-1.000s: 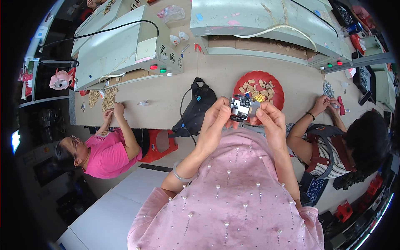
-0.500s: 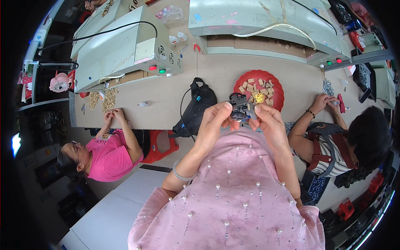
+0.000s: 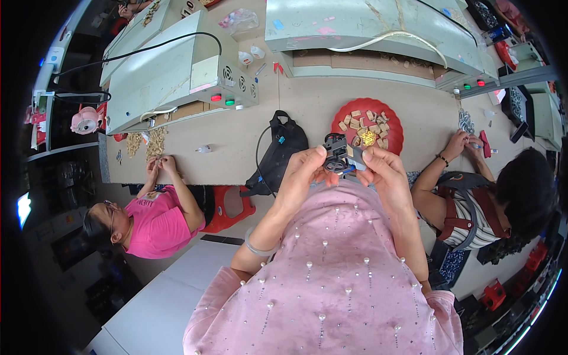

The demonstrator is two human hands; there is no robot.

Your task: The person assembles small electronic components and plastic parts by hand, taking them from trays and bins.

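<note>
L hand [image 3: 305, 170] & R hand [image 3: 386, 171] both pinch a small boxy dark gadget [image 3: 338, 152] w/ round spoked wheels [image 3: 335, 164], just right of frame ctr. Above, upper right: red scalloped dish [image 3: 395, 121] w/ chunky tan pcs [image 3: 355, 123]. Soft blk bag [image 3: 285, 152] lies left of gadget, near ctr.

Pink shirt [image 3: 163, 228] — lettering [image 3: 155, 200]; sign [image 3: 184, 10] — digits [image 3: 188, 7], perhaps

Left forearm [image 3: 263, 228] and right forearm [image 3: 412, 236] angled inward; left fingers [image 3: 323, 176] and right fingers [image 3: 367, 176] pinching, thumbs [image 3: 318, 155] uppermost.
</note>
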